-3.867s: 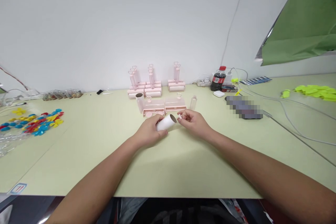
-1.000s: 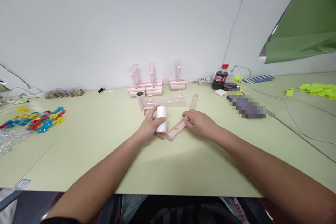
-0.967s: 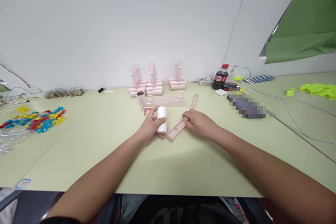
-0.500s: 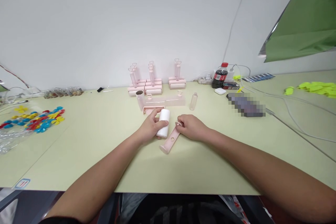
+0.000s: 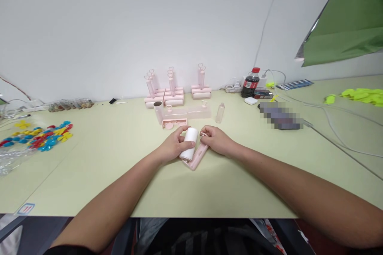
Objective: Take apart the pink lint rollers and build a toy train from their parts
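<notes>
A white paper roll (image 5: 189, 143) is gripped by my left hand (image 5: 173, 145), thumb across its front. My right hand (image 5: 218, 139) pinches the upper end of a pink plastic holder (image 5: 199, 157), which slants down to the left. The roll's lower end overlaps the holder's lower end; whether they touch is unclear. Just behind my hands are an open pink tray (image 5: 174, 122) with small round parts inside, a brown-cored tube (image 5: 159, 112) standing upright, translucent pink covers (image 5: 198, 112) and a small clear pink piece (image 5: 220, 113).
Pink roller sets with heart-topped handles (image 5: 173, 97) stand along the wall. At the right are a cola bottle (image 5: 250, 83), a white case (image 5: 250, 101), a blurred dark object (image 5: 279, 115), cables and yellow-green pieces (image 5: 363, 97). Colourful plastic pieces (image 5: 50, 135) lie at the left.
The white roll has tilted and moved right, over the pink holder's lower end. The holder has turned in my right hand, and its lower end has risen a little.
</notes>
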`<state>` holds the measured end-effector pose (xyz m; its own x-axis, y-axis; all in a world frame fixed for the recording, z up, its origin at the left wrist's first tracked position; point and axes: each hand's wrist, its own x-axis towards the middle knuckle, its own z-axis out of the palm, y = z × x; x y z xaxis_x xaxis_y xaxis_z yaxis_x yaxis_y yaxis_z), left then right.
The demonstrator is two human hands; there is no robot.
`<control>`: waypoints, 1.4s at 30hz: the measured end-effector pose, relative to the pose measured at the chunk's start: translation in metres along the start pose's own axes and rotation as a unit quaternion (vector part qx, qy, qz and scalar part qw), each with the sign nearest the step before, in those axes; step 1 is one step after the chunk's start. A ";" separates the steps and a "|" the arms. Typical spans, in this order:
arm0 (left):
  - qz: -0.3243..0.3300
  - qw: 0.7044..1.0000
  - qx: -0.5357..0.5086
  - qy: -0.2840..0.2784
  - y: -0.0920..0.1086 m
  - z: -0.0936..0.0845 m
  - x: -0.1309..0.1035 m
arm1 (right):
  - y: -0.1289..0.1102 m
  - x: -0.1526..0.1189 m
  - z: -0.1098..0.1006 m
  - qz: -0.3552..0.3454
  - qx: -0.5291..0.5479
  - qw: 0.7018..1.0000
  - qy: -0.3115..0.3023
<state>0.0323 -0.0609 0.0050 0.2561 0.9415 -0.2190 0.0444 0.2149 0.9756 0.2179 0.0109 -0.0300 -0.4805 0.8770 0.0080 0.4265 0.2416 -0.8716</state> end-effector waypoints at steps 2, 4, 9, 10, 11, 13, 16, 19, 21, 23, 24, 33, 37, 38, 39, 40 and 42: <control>0.001 1.000 -0.006 -0.008 0.000 0.000 0.000 | 0.000 -0.001 0.000 0.013 0.008 1.000 -0.011; 0.002 1.000 -0.013 -0.018 -0.002 0.000 0.000 | -0.001 -0.001 0.001 0.021 0.005 1.000 -0.015; 0.002 1.000 0.000 -0.030 -0.007 -0.001 0.001 | -0.003 -0.003 0.002 0.043 0.007 0.999 -0.011; 0.002 1.000 0.005 -0.030 -0.008 -0.001 0.001 | -0.004 -0.003 0.002 0.048 0.009 0.999 -0.010; 0.002 0.999 0.008 -0.031 -0.008 -0.001 0.001 | -0.005 -0.003 0.002 0.053 0.011 0.998 -0.010; 0.001 0.999 0.010 -0.031 -0.009 0.000 0.002 | -0.007 -0.004 0.002 0.064 0.019 0.998 -0.011; 0.003 0.999 0.009 -0.034 -0.008 0.000 0.001 | -0.010 -0.005 0.002 0.079 0.032 0.996 -0.019; 0.015 0.998 0.042 -0.048 -0.002 -0.003 -0.002 | -0.012 -0.007 0.000 0.100 0.075 0.991 -0.056; 0.039 0.993 0.099 -0.056 0.003 -0.007 -0.005 | -0.013 -0.009 -0.002 0.106 0.139 0.978 -0.109; 0.072 0.980 0.177 -0.060 0.008 -0.011 -0.008 | -0.014 -0.010 -0.004 0.098 0.200 0.961 -0.162; 0.089 0.970 0.217 -0.061 0.010 -0.014 -0.010 | -0.014 -0.010 -0.005 0.092 0.218 0.955 -0.180; 0.233 0.881 0.382 -0.153 0.022 -0.026 -0.015 | -0.003 -0.005 -0.008 0.073 0.400 0.868 -0.284; 0.235 0.862 0.425 -0.142 0.021 -0.019 -0.015 | -0.001 -0.006 -0.004 0.049 0.378 0.880 -0.282; 0.226 0.860 0.440 -0.124 0.020 -0.017 -0.015 | -0.001 -0.007 -0.003 0.041 0.367 0.887 -0.278; 0.213 0.858 0.456 -0.099 0.018 -0.015 -0.014 | -0.002 -0.007 -0.003 0.035 0.357 0.893 -0.271; 0.200 0.855 0.473 -0.071 0.017 -0.013 -0.013 | -0.002 -0.008 -0.002 0.029 0.350 0.898 -0.264; 0.184 0.842 0.507 -0.018 0.014 -0.010 -0.012 | -0.002 -0.008 -0.002 0.027 0.338 0.906 -0.254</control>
<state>0.0201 -0.0663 0.0206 0.4615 0.8832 0.0830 0.7525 -0.4393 0.4907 0.2227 0.0042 -0.0267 -0.8366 0.5342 -0.1209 -0.0244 -0.2568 -0.9662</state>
